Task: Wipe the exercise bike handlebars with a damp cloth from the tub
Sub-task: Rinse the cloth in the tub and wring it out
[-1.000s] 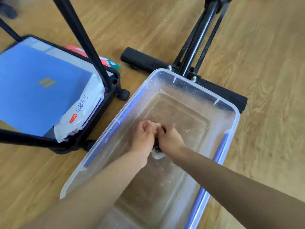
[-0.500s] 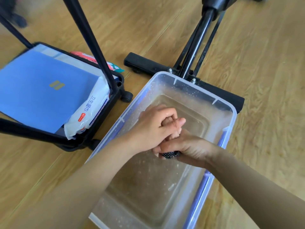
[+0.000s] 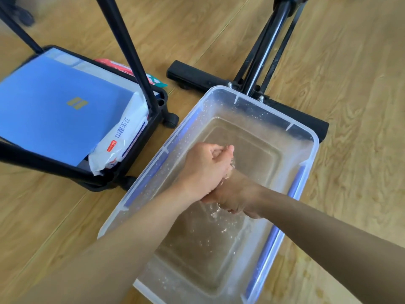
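A clear plastic tub (image 3: 315, 148) with shallow water stands on the wooden floor in front of me. Both my hands are clenched together above the water near the tub's middle. My left hand (image 3: 203, 170) lies on top, my right hand (image 3: 237, 195) under and behind it. The cloth is squeezed between them and hidden by the fingers. Water drops (image 3: 215, 213) fall from under the hands. The exercise bike's black floor bar (image 3: 192, 76) and upright post (image 3: 268, 47) rise just behind the tub. The handlebars are out of view.
A black wheeled cart (image 3: 156, 128) stands left of the tub. It holds a blue box (image 3: 54, 113) and a white pack of wipes (image 3: 122, 139). A black slanted cart pole (image 3: 125, 51) crosses above it. Bare wooden floor (image 3: 361, 106) lies to the right.
My hands rose out of the water with the cloth and clenched tighter. The left hand rolled over the right, the dark cloth end went out of sight, and water now drips down.
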